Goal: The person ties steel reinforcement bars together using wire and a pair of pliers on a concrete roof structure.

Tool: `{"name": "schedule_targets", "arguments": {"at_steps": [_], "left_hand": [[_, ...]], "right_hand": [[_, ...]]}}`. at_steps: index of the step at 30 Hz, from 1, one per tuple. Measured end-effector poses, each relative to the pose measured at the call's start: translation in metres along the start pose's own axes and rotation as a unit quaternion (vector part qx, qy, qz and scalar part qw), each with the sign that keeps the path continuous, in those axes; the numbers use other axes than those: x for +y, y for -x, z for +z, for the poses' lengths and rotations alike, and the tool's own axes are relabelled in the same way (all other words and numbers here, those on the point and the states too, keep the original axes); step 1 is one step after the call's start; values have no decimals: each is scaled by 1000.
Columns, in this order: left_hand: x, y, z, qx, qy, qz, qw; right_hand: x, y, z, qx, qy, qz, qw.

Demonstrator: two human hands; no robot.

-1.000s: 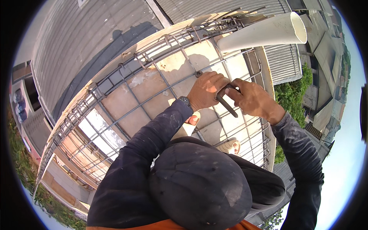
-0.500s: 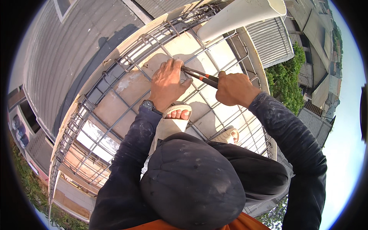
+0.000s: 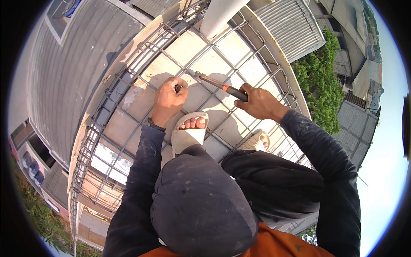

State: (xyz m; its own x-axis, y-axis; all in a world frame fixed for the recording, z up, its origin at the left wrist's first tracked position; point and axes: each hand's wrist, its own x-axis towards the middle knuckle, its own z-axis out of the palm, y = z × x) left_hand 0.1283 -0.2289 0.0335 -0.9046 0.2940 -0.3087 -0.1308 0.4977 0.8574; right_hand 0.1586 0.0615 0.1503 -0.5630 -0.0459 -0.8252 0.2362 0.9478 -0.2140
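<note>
My right hand (image 3: 261,102) is closed round the black grips of pincers (image 3: 216,82) with orange bands. Their metal head points left, over a crossing of the steel rebar grid (image 3: 234,70), and nothing shows between the jaws. My left hand (image 3: 168,99) is held above the grid, left of the pincers, with its fingers curled in. A small dark spot shows between thumb and forefinger; what it holds, if anything, I cannot make out. Beneath the grid lie pale boards (image 3: 188,48), with shadows of my hands on them.
A white pipe (image 3: 220,17) stands up through the grid at the far side. Bent bars and a wooden form edge (image 3: 92,100) run along the left. My sandalled feet (image 3: 190,128) are on the grid. Beyond the edges are corrugated roofs (image 3: 81,55) and a green tree (image 3: 319,81).
My left hand has drawn back left and down from the rebar crossing, its fingers now curled. The pincers' head has come away from it. The whole view has shifted, with the pipe further left.
</note>
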Motion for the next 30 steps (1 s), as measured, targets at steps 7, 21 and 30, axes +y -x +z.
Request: {"name": "schedule_targets", "arguments": {"at_steps": [7,21,30], "left_hand": [[13,5,-18,-113,144,-66,981],[49,55,77,-199,169,-17,965],[41,60,63,-168,275,-132,938]], "right_hand": [[139,50,85,160,77,-94,980],[22,3,146,164,-559,-91,808],[10,-23,163,109,-709,-9,697]]}}
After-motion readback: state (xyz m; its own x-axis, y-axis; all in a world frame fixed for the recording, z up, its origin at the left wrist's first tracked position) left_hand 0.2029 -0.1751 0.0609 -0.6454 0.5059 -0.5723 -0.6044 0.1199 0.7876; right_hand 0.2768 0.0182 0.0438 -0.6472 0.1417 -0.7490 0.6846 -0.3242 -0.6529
